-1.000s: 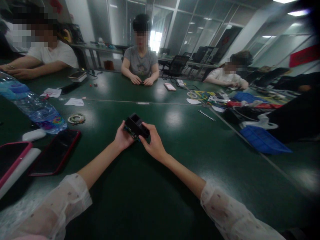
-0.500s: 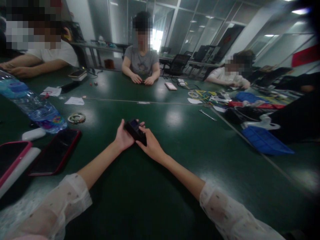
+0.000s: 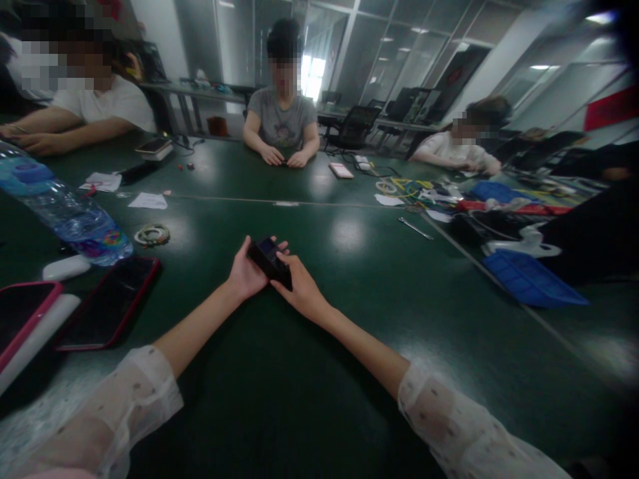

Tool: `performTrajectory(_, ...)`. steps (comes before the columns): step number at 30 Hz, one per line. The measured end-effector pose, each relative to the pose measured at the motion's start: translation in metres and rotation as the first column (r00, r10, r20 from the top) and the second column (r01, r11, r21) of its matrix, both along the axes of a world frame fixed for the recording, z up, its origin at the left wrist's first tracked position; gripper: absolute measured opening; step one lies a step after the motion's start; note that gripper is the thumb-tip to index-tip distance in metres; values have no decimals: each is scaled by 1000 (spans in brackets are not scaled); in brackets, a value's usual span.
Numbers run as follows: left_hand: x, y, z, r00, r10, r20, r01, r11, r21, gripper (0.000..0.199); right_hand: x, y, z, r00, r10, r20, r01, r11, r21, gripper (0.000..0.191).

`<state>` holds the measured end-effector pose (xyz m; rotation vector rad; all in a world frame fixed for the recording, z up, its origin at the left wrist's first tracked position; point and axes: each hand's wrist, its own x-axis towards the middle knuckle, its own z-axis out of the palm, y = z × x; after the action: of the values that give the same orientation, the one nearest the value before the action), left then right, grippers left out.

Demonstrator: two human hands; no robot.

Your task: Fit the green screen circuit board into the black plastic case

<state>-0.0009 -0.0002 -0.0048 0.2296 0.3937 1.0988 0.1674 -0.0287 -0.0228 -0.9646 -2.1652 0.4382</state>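
Observation:
A small black box-shaped device with a bluish screen on its upper face is held between both hands above the green table. My left hand cradles it from the left and below; the thumb stands up at its side and some fingertips show past the far edge. From the right, my right hand grips the near end, thumb on the lower side and fingers over the top. Its exact kind is too dark to make out.
On the left are a water bottle, a red-cased phone, a white case and bracelets. A wrench, cables and a blue bin are on the right. Several people sit around the green table.
Both hands keep hold of the black device in nearly the same pose. The view has shifted very slightly.

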Motion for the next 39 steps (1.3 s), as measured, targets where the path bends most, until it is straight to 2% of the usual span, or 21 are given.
performTrajectory(10, 1, -1, 0, 1000, 7, -13, -6, 1000, 7, 56, -1, 1, -2, 1000, 5, -1, -5, 1000, 26, 61)
performTrajectory(33, -1, -3, 3, 1000, -8, -16, 8, 1000, 26, 54, 1, 0, 0, 1000, -5, -8, 5, 1000, -18, 59)
performTrajectory(39, -2, -1, 0, 1000, -4, -11, 5, 999, 35, 55, 0, 2, -4, 1000, 4, -23, -3, 1000, 22, 60)
